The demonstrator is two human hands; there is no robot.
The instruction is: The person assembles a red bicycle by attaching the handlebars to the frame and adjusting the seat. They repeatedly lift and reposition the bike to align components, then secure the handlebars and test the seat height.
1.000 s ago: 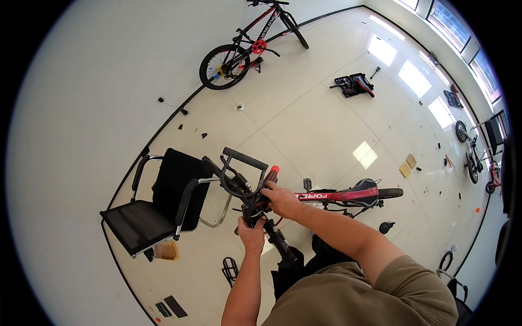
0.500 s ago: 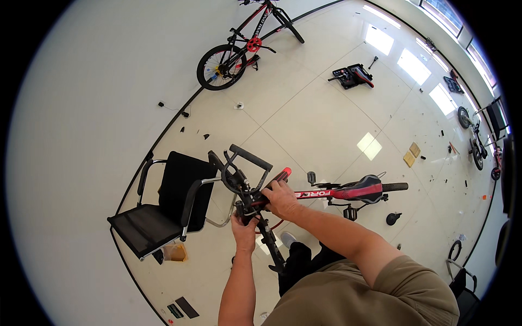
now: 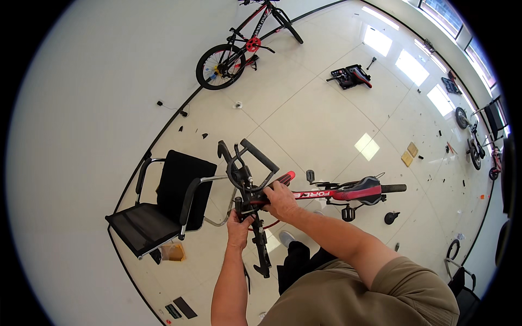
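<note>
A partly stripped bicycle with a red and black frame (image 3: pixel 340 194) lies across in front of me, its saddle (image 3: pixel 371 190) to the right. My right hand (image 3: pixel 281 202) is closed around the frame close to its front end. At the front assembly, my left hand (image 3: pixel 237 231) grips a black part beside the fork, its exact shape partly covered by my fingers. The black fork (image 3: pixel 262 252) hangs toward me with no wheel in it. Black handlebars (image 3: pixel 260 156) stick out on the far side. A pedal (image 3: pixel 348 213) shows below the frame.
Left of the bicycle stands a black chair (image 3: pixel 185 182). Another bicycle (image 3: pixel 223 66) leans at the wall. An open tool case (image 3: pixel 350 77) lies farther off on the tiled floor. Small loose parts and yellow pads (image 3: pixel 407 158) are scattered at right, with a small bike (image 3: pixel 472 136) beyond.
The handlebars and fork have turned clockwise: the bars' far end went right, the fork's lower end left. My left hand moved slightly left with them; my right hand stayed on the frame.
</note>
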